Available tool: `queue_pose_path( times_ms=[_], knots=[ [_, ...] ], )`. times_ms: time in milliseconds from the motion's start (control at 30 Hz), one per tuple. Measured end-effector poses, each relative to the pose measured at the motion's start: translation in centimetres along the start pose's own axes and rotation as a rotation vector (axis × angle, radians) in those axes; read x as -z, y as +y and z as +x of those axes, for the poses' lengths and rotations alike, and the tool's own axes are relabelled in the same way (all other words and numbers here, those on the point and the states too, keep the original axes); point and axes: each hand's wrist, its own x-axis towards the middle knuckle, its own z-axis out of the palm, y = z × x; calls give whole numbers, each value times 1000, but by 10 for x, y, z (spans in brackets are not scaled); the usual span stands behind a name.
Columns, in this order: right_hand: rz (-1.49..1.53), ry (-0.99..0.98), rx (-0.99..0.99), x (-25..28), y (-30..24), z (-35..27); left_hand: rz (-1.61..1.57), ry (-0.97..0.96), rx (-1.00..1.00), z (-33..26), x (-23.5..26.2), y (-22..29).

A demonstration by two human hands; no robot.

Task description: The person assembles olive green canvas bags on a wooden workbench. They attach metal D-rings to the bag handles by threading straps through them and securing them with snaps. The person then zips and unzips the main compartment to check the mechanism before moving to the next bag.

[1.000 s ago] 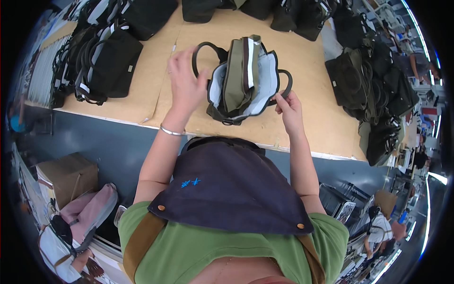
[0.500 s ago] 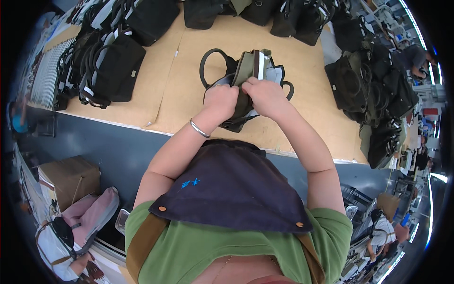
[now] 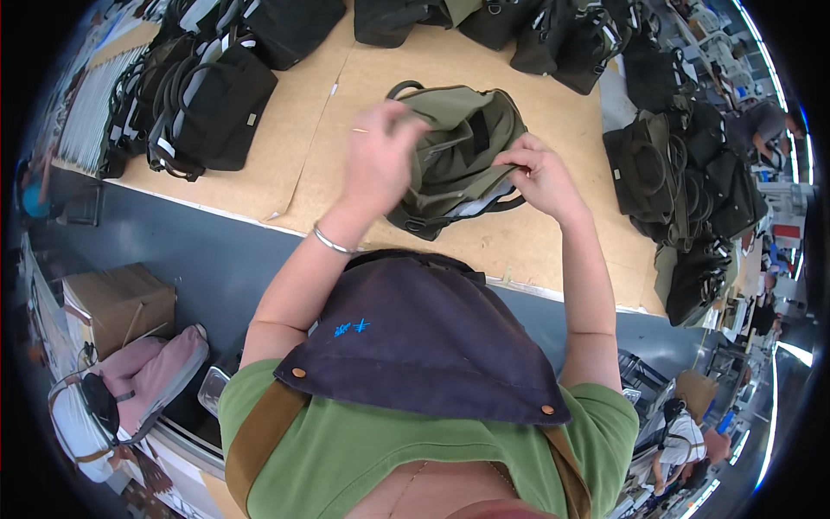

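An olive-green bag [image 3: 462, 143] with dark handles lies on the tan worktable [image 3: 553, 246] in front of me. My left hand [image 3: 380, 160] is raised over the bag's left side, fingers curled, and whether it grips the fabric is hidden. My right hand [image 3: 538, 173] pinches the bag's folded edge at its right side, where a pale lining shows. A metal bangle [image 3: 331, 242] sits on my left wrist.
Black bags [image 3: 212, 108] are stacked at the table's left. More dark bags [image 3: 683, 186] are piled along the right side and the far edge. A cardboard box [image 3: 117, 298] and a pink backpack [image 3: 138, 385] stand on the floor at lower left. Other people work at far right.
The bag was open flat a second ago with my hands on its two sides. Both hands came together over it, and now it is folded shut with its olive side up.
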Motion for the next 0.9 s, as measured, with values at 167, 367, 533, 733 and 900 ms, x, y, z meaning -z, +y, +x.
queue_pose_path(
  times_ms=[167,367,533,733,900],
  knots=[
    [-240,34,-73,-5,-16,4,-85,-606,-29,-10,0,36],
    [-216,-34,181,-29,-21,1,94,-609,-69,-15,-19,19],
    [-122,2,-48,-49,-2,13,-250,-294,-135,-21,-16,28],
    [509,-360,-102,-45,-12,0,-88,-680,-114,-55,-19,19],
    [66,-435,0,-43,-5,15,-180,-585,-181,-37,-13,12]
  ],
)
